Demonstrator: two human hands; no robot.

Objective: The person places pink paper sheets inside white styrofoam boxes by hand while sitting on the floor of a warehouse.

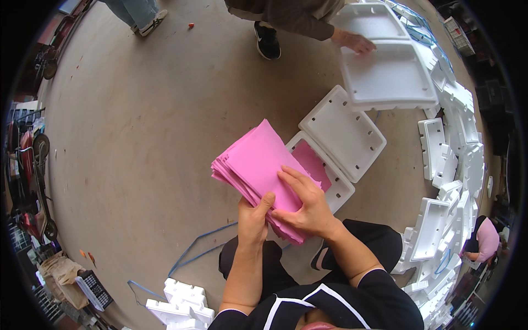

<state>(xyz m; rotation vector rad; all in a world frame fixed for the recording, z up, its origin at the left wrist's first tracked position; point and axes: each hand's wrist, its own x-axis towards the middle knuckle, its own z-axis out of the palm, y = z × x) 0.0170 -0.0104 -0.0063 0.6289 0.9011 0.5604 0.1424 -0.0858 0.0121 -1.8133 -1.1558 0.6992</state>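
Observation:
A thick stack of pink sheets [264, 157], uneven at its edges, is held up in front of me. My left hand [254, 217] grips its lower left edge, thumb on top and most fingers hidden beneath. Across the right part of the stack lies my right hand [309, 203], its fingers bent on the top sheet and its thumb by the near edge. Just beyond, on the floor, is an open white foam box [342, 192] with a pink sheet [309, 159] inside. Its white lid-like half [344, 132] lies open to the right.
At upper right, another person's hand [356, 42] touches white foam trays [390, 74]. Many white foam pieces [432, 228] are piled along the right. Blue strapping [192, 247] and more foam pieces [184, 302] lie at lower left. A scooter [41, 181] stands far left.

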